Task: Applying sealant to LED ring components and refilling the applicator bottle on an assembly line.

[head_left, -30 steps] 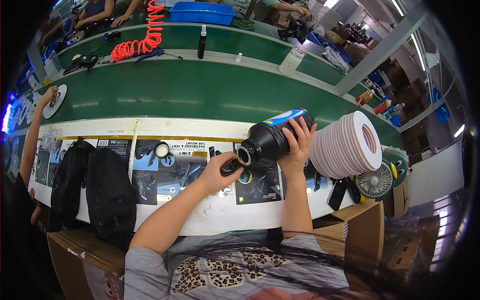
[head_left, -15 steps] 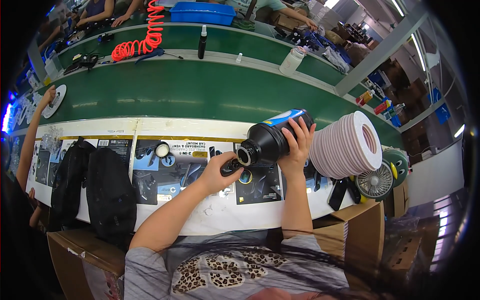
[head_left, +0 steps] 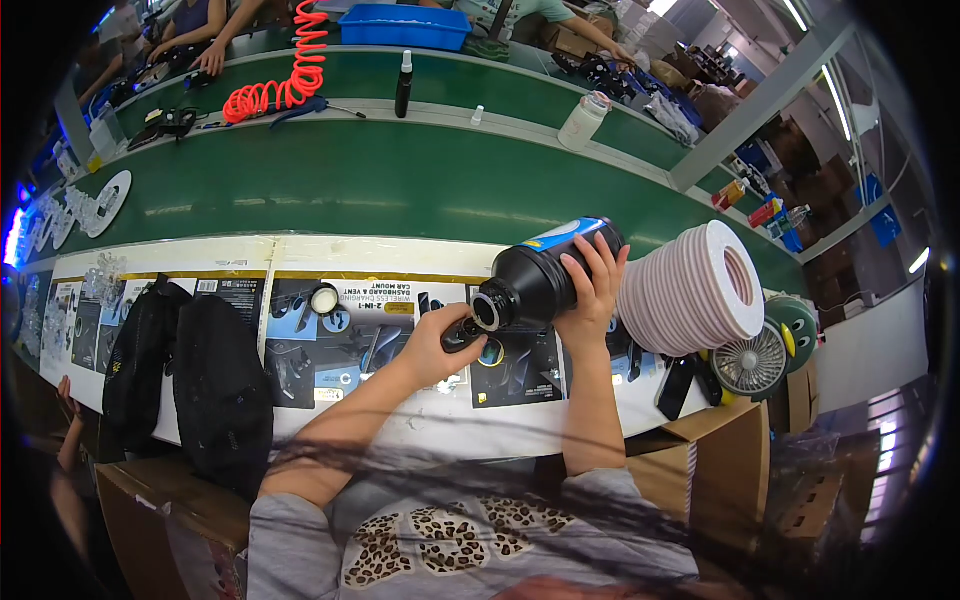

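My right hand [head_left: 590, 300] grips a big black bottle [head_left: 532, 282] with a blue label. The bottle is tipped on its side, its open mouth facing left and slightly down. Directly at that mouth, my left hand [head_left: 430, 348] is closed around a small black container [head_left: 462, 334], which looks like a little bottle. The two rims meet or nearly meet; whether liquid runs between them I cannot tell. On the table to the left lies a round white cap [head_left: 324, 298].
Printed sheets cover the white table [head_left: 400, 436]. At right stand a stack of white discs [head_left: 700, 285], a small fan [head_left: 748, 366] and a phone [head_left: 675, 388]. Black cloth pieces [head_left: 222, 380] lie left. Beyond runs a green conveyor belt [head_left: 380, 195]; a co-worker's hand [head_left: 68, 400] shows at far left.
My hands and the tilted bottle stay almost still. The co-worker's arm at far left has drawn back from the white disc on the belt. A hand across the belt has shifted.
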`<state>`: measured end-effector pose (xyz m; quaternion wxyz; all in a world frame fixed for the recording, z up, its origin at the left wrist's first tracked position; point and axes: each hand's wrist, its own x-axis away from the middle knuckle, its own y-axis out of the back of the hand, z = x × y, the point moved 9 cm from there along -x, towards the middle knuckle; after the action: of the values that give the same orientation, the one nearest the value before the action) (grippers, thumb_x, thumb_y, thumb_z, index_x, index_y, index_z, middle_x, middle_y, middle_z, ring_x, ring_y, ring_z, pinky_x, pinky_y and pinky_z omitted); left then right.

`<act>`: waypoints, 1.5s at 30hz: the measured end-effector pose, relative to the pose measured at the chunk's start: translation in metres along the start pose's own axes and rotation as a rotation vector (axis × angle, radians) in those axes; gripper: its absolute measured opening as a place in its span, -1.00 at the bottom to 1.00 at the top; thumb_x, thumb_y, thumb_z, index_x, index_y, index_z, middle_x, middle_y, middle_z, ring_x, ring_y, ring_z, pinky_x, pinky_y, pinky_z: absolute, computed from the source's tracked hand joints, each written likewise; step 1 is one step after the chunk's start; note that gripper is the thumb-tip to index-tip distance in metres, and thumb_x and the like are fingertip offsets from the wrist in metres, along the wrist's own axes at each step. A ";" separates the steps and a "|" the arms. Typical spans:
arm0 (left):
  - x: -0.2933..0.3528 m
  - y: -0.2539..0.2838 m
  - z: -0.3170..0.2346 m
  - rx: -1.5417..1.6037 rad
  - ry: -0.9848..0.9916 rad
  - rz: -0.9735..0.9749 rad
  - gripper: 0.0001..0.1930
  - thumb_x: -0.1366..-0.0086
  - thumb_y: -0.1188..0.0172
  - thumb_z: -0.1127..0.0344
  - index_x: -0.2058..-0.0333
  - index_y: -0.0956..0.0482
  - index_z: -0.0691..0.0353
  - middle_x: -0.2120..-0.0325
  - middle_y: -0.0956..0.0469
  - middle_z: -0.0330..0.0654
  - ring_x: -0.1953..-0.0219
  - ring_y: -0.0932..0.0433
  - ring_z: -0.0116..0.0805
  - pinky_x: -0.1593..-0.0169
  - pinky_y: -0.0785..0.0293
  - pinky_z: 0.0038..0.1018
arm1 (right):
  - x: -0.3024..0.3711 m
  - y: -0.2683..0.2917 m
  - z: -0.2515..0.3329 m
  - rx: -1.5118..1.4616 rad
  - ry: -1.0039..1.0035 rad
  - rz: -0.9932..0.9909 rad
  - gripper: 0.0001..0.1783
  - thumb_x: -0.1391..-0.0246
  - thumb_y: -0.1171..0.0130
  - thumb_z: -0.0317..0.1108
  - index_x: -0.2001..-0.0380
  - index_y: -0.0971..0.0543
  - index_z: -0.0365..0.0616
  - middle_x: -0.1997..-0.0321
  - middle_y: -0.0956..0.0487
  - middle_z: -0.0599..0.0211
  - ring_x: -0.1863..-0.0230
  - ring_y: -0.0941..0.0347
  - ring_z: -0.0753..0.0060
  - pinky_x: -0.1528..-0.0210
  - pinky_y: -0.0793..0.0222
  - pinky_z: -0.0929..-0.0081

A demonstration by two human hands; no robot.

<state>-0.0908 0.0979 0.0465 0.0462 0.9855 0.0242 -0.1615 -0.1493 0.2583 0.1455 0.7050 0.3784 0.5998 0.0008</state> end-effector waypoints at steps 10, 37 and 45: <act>0.000 0.000 0.002 -0.005 0.014 0.007 -0.77 -0.07 -0.28 0.39 0.30 -0.51 0.34 0.49 -0.51 -0.13 0.44 -0.45 -0.42 0.29 -0.39 -0.51 | 0.000 0.000 0.000 -0.009 -0.008 -0.003 -0.30 0.36 -0.44 -0.39 0.01 -0.44 0.08 -0.18 -0.44 0.26 -0.31 -0.22 -0.02 -0.41 0.27 -0.24; 0.000 -0.001 0.006 -0.042 0.032 0.032 -0.76 -0.08 -0.26 0.41 0.25 -0.53 0.33 0.44 -0.55 -0.15 0.41 -0.45 -0.45 0.25 -0.39 -0.53 | 0.000 0.005 0.001 0.007 0.009 -0.012 -0.34 0.30 -0.41 -0.40 0.01 -0.45 0.13 -0.20 -0.42 0.28 -0.33 -0.20 0.00 -0.42 0.30 -0.23; -0.001 0.002 -0.001 -0.006 0.002 -0.023 -0.79 -0.03 -0.30 0.39 0.36 -0.51 0.32 0.54 -0.50 -0.10 0.51 -0.45 -0.35 0.35 -0.39 -0.48 | 0.001 0.003 0.001 0.031 0.021 -0.010 -0.36 0.29 -0.41 -0.38 0.02 -0.46 0.13 -0.19 -0.42 0.29 -0.32 -0.20 0.00 -0.42 0.30 -0.23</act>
<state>-0.0909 0.0959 0.0478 0.0475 0.9851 0.0360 -0.1610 -0.1467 0.2601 0.1465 0.6926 0.3864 0.6091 -0.0079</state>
